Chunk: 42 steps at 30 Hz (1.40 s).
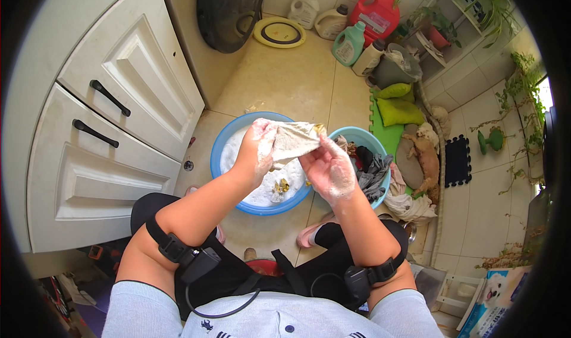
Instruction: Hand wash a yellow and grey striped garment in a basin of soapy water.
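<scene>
A wet off-white cloth [296, 139] with a yellowish patch at its far right corner is stretched between my hands, above a blue basin [219, 186] of white suds. My left hand [260, 146], flecked with foam, is closed on the cloth's left end. Holding the right end between thumb and fingers is my right hand [331, 167], palm up with foam near the wrist. Some yellow-patterned fabric [281, 188] pokes out of the suds below. Close by on the right, a light blue tub [385, 145] holds dark and grey clothes [373, 174].
White cabinets [119, 153] flank the left. Beyond the basin stand several detergent bottles [349, 43], a red jug [375, 16] and a yellow collapsible basin [279, 32]. At right, a brown dog [423, 156] lies near green cushions [395, 106]; light fabric [410, 206] lies beside the tub.
</scene>
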Motion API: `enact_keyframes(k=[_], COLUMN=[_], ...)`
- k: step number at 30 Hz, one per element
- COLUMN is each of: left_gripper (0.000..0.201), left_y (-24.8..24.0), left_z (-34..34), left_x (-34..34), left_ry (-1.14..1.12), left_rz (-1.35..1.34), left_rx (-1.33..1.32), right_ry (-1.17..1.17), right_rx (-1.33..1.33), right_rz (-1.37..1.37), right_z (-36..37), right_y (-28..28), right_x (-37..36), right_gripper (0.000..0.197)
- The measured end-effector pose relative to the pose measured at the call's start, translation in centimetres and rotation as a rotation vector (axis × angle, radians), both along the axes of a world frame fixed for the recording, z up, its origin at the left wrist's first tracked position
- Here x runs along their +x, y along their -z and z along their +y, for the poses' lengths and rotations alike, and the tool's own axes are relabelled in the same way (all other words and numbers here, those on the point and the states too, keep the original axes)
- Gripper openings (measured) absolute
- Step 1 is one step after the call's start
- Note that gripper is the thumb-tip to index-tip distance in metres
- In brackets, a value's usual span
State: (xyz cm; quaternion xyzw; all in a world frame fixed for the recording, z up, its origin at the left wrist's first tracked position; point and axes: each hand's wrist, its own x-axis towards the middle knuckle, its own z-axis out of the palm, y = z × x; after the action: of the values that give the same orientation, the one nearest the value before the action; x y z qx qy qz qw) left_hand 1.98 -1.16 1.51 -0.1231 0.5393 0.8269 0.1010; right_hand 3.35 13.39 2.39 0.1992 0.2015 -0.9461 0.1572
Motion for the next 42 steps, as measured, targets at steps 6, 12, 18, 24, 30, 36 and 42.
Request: enact_keyframes(k=[6,12,18,24,30,36,42], left_gripper=[0.012,0.012,0.009,0.023,0.024,0.023,0.029], left_y=[-1.3,-0.2,-0.1,0.9,0.3,-0.4,2.1], left_z=[0.5,-0.1,-0.6,-1.2,-1.2,-2.5,-1.2], left_x=[0.2,-0.2,0.1,-0.5,0.1,-1.1,-1.9], left_ry=[0.038,0.051,0.242,0.165,0.429,0.488,0.064], left_rz=[0.084,0.067,0.079,0.048,-0.035,0.098,0.186], left_rx=[-0.015,0.048,0.270,0.020,0.162,-0.122,-0.216], right_ry=[0.001,-0.146,-0.219,-0.021,-0.009,-0.062,0.036], right_rx=[-0.032,0.076,-0.035,-0.076,-0.173,0.002,0.045], right_rz=[-0.042,-0.114,0.033,0.054,0.053,-0.021,-0.001], right_z=[-0.2,0.4,-0.9,0.4,0.0,0.4,-1.0], right_y=[0.5,1.0,-0.2,-0.3,-1.2,-1.1,-0.5], right_x=[0.1,0.3,-0.1,-2.2,-3.2,-4.1,-4.3], right_gripper=[0.021,0.042,0.040,0.020,0.021,0.029,0.031])
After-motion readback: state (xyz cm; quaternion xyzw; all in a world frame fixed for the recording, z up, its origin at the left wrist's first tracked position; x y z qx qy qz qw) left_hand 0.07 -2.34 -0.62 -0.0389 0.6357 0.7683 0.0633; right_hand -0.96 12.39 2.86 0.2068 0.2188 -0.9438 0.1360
